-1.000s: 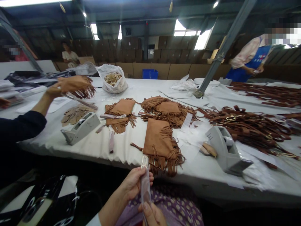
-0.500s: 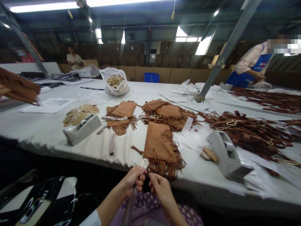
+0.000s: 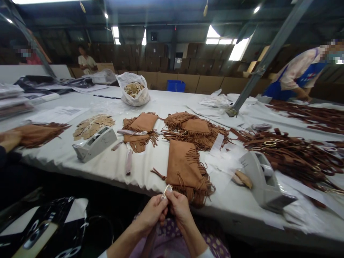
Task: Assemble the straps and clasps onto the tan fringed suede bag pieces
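Observation:
My left hand [image 3: 151, 214] and my right hand [image 3: 179, 207] meet in front of me just below the table's front edge. Both pinch a small clear-wrapped metal ring [image 3: 166, 190] between their fingertips. Directly beyond it a tan suede fringed pouch [image 3: 183, 166] lies flat on the white table [image 3: 113, 168], its fringe hanging at the near edge. More fringed pouches [image 3: 194, 127] are piled behind it, and another [image 3: 139, 129] lies to their left.
Grey tape dispensers stand at left [image 3: 94, 143] and right [image 3: 264, 181]. Brown leather straps [image 3: 292, 152] heap on the right. A bag of tags [image 3: 133, 90] sits further back. A co-worker's hand [image 3: 10, 139] at far left holds a fringed pouch [image 3: 40, 132]. Another person [image 3: 301, 75] stands at the far right.
My hands have risen and closed together on the ring, its clear wrapper no longer hanging down. The co-worker at the left has lowered a fringed pouch onto the table.

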The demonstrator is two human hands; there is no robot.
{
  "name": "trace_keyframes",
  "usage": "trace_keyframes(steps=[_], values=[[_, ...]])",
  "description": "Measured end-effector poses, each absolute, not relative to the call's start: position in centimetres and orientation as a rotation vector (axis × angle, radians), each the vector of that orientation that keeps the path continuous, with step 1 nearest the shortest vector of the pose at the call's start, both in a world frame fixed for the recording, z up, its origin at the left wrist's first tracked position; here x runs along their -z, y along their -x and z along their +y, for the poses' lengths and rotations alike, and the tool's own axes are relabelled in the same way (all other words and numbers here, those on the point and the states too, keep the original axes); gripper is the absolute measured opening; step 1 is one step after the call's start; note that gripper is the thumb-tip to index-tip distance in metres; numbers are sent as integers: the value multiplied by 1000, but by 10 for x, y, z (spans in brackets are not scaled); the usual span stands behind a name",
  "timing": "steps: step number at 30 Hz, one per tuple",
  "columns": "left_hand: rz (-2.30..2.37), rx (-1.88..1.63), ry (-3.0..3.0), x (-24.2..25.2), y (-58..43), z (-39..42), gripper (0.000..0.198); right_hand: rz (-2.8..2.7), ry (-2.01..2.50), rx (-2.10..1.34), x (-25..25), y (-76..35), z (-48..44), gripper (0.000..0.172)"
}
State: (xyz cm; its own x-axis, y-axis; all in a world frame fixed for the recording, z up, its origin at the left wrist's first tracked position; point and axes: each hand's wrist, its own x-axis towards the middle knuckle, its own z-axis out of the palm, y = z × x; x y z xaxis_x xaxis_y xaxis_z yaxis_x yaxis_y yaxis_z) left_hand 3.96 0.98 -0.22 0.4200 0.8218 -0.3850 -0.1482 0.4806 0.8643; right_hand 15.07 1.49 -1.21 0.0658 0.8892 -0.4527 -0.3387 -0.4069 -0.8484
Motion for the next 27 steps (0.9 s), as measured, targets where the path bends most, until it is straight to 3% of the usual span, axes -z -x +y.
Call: trace_keyframes(steps=[5,10,15,18,23,27], values=[[1085,-856,-863,17,-42,4,47,-703,1416,-1449,19,-148,15,48],[1097,-858,-840,23,-41,3,48,-875,1562,-1253,14,-165,6,31],[1109,-890,-850,35,-38,1,47,-845,1652,-1045,-1,-215,-7,33],[1116,-894,-839,41,-35,0,48,-790,1749,-782,-15,-278,-20,43],[1125,-864,-855,50,-35,-2,50,-543,1934,138,-46,-415,-43,67],[1104,-855,-903,55,-36,-2,51,-585,2093,-34,-59,-484,-38,66]])
